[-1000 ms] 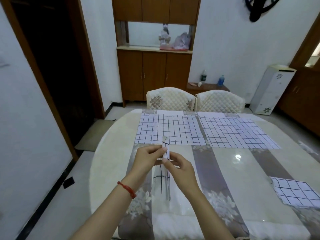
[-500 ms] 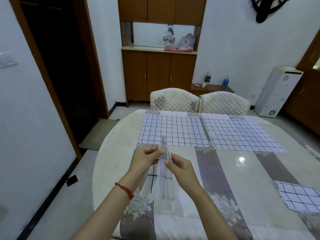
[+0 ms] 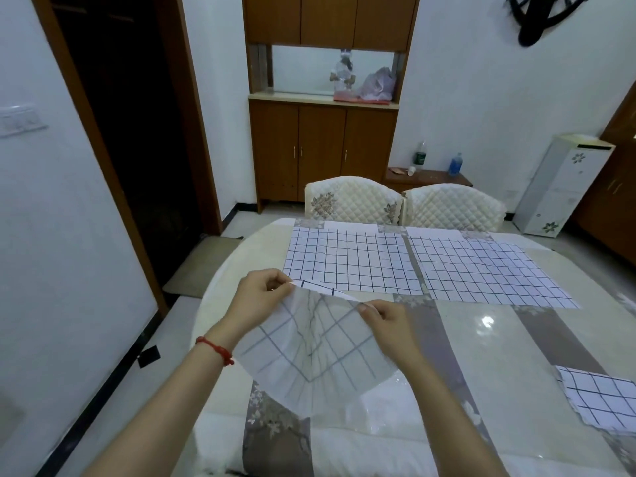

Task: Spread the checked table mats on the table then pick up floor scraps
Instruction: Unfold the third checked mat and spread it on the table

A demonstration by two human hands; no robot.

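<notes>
A white checked mat (image 3: 316,346) hangs half unfolded above the near left part of the table (image 3: 481,342). My left hand (image 3: 258,297) pinches its upper left corner. My right hand (image 3: 389,325) pinches its upper right corner. Two more checked mats lie flat side by side at the table's far edge, one on the left (image 3: 351,259) and one on the right (image 3: 481,273). Another checked mat (image 3: 605,397) lies at the right edge of the table. A small dark scrap (image 3: 148,355) lies on the floor by the left wall.
Two quilted white chairs (image 3: 354,201) (image 3: 454,208) stand behind the table. A wooden cabinet (image 3: 323,149) is against the far wall, a white cabinet (image 3: 564,184) at the right, a dark doorway (image 3: 130,115) and a floor mat (image 3: 203,266) at the left.
My hands have moved apart, and the folded mat between them has opened from a narrow strip into a wide sheet.
</notes>
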